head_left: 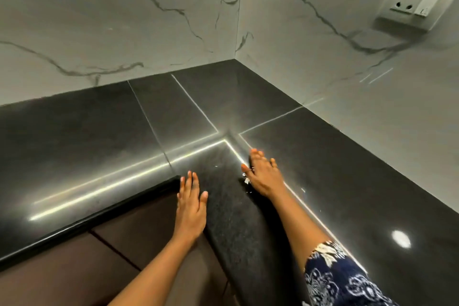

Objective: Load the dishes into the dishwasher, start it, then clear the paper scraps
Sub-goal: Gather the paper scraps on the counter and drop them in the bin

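Blue-and-white patterned sleeve (347,281) covers the right forearm. Beyond it, a black stone countertop (99,144) wraps an inner corner under marble-veined walls (124,20), where a socket (417,2) is mounted. The left hand (191,204) lies at the counter's front edge, its fingers straight and close together. The right hand (264,176) lies flat on the counter with its fingers spread, gripping nothing. White paper scraps (246,180) sit on the stone against its thumb side, and a few specks lie nearby.
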Demonstrator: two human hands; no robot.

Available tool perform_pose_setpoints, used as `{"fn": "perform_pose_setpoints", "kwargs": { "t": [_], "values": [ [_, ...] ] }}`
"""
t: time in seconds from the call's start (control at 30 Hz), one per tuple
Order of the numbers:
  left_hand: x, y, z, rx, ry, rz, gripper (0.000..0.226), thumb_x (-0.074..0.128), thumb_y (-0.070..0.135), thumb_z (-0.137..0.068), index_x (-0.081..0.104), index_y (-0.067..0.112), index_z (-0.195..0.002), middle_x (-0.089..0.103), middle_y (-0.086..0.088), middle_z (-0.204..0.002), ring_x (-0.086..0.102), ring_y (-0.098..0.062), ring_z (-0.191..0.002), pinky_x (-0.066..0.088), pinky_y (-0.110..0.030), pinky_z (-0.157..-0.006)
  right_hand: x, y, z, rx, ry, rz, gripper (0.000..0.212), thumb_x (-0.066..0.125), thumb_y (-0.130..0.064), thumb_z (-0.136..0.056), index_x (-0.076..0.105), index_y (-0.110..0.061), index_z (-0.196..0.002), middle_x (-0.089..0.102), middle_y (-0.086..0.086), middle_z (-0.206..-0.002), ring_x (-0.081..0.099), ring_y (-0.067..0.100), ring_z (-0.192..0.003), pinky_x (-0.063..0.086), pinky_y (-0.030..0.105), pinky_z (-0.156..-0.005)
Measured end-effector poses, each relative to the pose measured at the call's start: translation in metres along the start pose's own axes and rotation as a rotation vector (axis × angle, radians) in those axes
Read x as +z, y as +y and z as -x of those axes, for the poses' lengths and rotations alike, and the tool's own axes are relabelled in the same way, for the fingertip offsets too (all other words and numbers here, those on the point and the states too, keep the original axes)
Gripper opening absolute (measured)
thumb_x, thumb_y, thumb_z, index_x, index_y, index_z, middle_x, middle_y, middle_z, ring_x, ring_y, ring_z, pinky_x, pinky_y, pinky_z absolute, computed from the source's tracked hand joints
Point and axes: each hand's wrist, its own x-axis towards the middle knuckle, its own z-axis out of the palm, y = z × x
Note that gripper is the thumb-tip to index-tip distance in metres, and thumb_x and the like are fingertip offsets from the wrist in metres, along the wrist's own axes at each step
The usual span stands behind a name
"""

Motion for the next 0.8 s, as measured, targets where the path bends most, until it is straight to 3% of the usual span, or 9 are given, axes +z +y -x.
{"fn": "perform_pose_setpoints", "kwargs": {
  "t": [0.07, 0.17, 0.27, 0.33, 0.37, 0.43, 0.53, 0.67, 0.8],
  "values": [
    [0.001, 0.0, 0.0, -0.005, 0.011, 0.049, 0.069, 0.018, 0.054, -0.088, -0.009, 0.022, -0.143, -0.012, 0.015, -0.151, -0.019, -0.003, -0.14, -0.009, -0.025, -0.114, 0.003, -0.016, -0.001, -0.16, -0.115, 0.049, 0.066, 0.025, -0.052, -0.098, 0.01, -0.017, -0.151, 0.008, -0.001, -0.159, 0.005, 0.009, -0.145, 0.001, 0.038, -0.118],
    [0.002, -0.004, 0.0, -0.015, 0.018, 0.179, 0.077, 0.018, 0.061, -0.083, -0.009, 0.021, -0.143, -0.014, 0.011, -0.153, -0.02, -0.005, -0.14, -0.013, -0.014, -0.109, 0.007, -0.03, 0.025, -0.373, -0.194, 0.124, 0.083, 0.005, -0.071, -0.085, 0.007, -0.021, -0.151, 0.001, -0.008, -0.158, -0.003, 0.002, -0.142, -0.003, 0.033, -0.118],
    [-0.003, -0.007, 0.005, -0.036, -0.048, 0.342, 0.063, 0.035, 0.038, -0.098, -0.006, 0.02, -0.143, -0.014, 0.007, -0.155, -0.017, -0.003, -0.14, -0.01, -0.002, -0.104, 0.016, -0.032, 0.057, -0.51, -0.223, 0.088, 0.084, -0.001, -0.068, -0.08, 0.008, -0.024, -0.151, -0.003, -0.014, -0.154, -0.007, -0.003, -0.138, -0.007, 0.026, -0.113],
    [-0.007, -0.009, 0.015, -0.051, -0.079, 0.506, 0.055, 0.039, 0.02, -0.102, 0.003, 0.025, -0.144, -0.006, 0.01, -0.156, -0.009, 0.013, -0.137, -0.004, 0.002, -0.104, 0.019, -0.029, 0.061, -0.468, -0.299, -0.151, 0.071, 0.007, -0.064, -0.09, 0.011, -0.025, -0.15, 0.002, -0.016, -0.154, -0.003, -0.003, -0.14, -0.006, 0.025, -0.115],
    [-0.009, -0.007, 0.021, -0.074, -0.067, 0.612, 0.053, 0.041, 0.02, -0.101, 0.01, 0.028, -0.143, 0.0, 0.012, -0.157, -0.001, 0.021, -0.134, 0.0, 0.0, -0.105, 0.017, -0.029, 0.057, -0.394, -0.33, -0.353, 0.064, 0.013, -0.058, -0.095, 0.013, -0.025, -0.149, 0.005, -0.015, -0.154, 0.0, -0.002, -0.141, -0.004, 0.026, -0.117],
    [-0.009, -0.001, 0.028, -0.18, 0.025, 0.909, 0.055, 0.049, 0.035, -0.096, 0.022, 0.029, -0.143, 0.016, 0.014, -0.155, 0.014, 0.02, -0.133, 0.008, -0.009, -0.111, 0.006, -0.028, 0.034, -0.245, -0.323, -0.589, 0.052, 0.02, -0.042, -0.1, 0.016, -0.023, -0.148, 0.01, -0.009, -0.156, 0.005, 0.004, -0.144, 0.0, 0.031, -0.119],
    [-0.004, 0.018, 0.03, -0.407, 0.232, 1.325, 0.047, 0.031, 0.028, -0.102, 0.025, 0.018, -0.148, 0.024, 0.007, -0.155, 0.019, 0.0, -0.14, 0.013, -0.021, -0.114, -0.006, -0.04, -0.008, -0.261, -0.326, -0.331, 0.047, 0.022, -0.028, -0.104, 0.017, -0.015, -0.149, 0.01, -0.001, -0.157, 0.006, 0.01, -0.145, -0.003, 0.038, -0.119],
    [0.004, 0.027, 0.031, -0.489, 0.381, 1.607, 0.051, 0.016, 0.034, -0.103, 0.036, 0.009, -0.143, 0.048, 0.003, -0.137, 0.037, -0.012, -0.134, 0.025, -0.029, -0.111, 0.001, -0.046, -0.026, -0.497, -0.39, 0.035, 0.054, 0.021, -0.042, -0.101, 0.016, -0.02, -0.15, 0.007, -0.006, -0.158, 0.001, 0.008, -0.145, -0.001, 0.043, -0.118],
    [0.016, 0.018, 0.035, -0.495, 0.474, 1.74, 0.06, 0.017, 0.04, -0.102, 0.071, 0.015, -0.11, 0.07, 0.003, -0.112, 0.06, -0.01, -0.112, 0.045, -0.027, -0.1, 0.003, -0.034, 0.006, -0.671, -0.396, 0.077, 0.07, 0.004, -0.057, -0.092, 0.012, -0.019, -0.15, 0.004, -0.006, -0.158, -0.004, 0.004, -0.142, -0.007, 0.035, -0.115]
  ]
}}
